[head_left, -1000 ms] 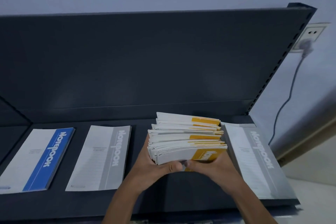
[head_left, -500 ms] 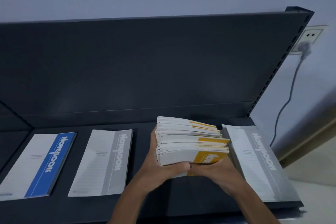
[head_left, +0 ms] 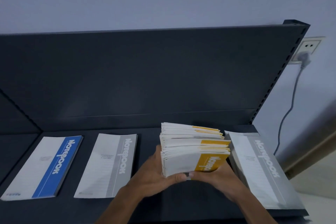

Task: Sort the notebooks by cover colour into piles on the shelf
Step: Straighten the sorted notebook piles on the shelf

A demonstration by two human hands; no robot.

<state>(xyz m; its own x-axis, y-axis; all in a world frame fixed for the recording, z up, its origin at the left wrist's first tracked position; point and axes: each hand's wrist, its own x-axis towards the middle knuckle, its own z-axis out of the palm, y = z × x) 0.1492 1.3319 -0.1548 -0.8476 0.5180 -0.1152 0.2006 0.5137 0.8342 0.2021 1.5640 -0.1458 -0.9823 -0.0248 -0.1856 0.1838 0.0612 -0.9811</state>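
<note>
I see left hand (head_left: 154, 173) and right hand (head_left: 217, 176) w/ fingers curled tight on the yellow notebook stack (head_left: 190, 149); stack is over the shelf (head_left: 148, 143), btw. grey notebook (head_left: 109, 165) & grey pile (head_left: 260, 169); blue notebook (head_left: 45, 167) far left.

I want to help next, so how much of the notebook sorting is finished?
Done: a blue notebook, a middle grey notebook and a right grey notebook pile lie flat on the shelf. In hand: the left hand and right hand grip a thick yellow notebook stack between the greys. Left: probably setting that stack down, and maybe joining the two grey spots.
</note>
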